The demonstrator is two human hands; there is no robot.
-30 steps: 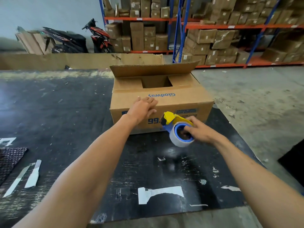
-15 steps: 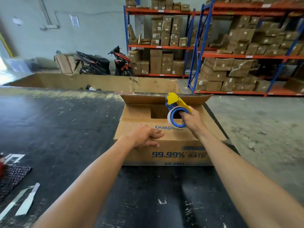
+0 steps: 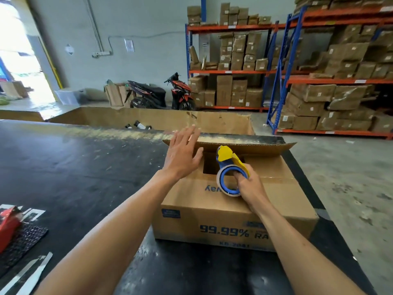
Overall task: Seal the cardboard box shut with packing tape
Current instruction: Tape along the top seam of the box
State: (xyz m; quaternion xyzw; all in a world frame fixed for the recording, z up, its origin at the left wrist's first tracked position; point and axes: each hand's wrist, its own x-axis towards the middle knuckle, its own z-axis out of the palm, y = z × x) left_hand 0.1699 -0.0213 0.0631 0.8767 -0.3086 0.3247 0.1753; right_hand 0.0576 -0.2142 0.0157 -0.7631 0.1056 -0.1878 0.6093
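A brown cardboard box with blue print stands on the black table. Its near flap and side flaps lie folded down, leaving a square gap in the middle; the far flap still stands raised. My left hand is open with fingers spread, hovering at the left end of that far flap. My right hand grips a yellow and blue tape dispenser with a white tape roll, held over the top of the box near the gap.
A large open cardboard bin stands beyond the table. Strips of paper and a red object on a dark mat lie at the left. Shelving racks with boxes and two motorbikes are behind; concrete floor on the right.
My left hand lifted off the box's near flap and reached forward to the raised far flap, fingers spread. The right hand kept the dispenser over the box top. The view tilted up.
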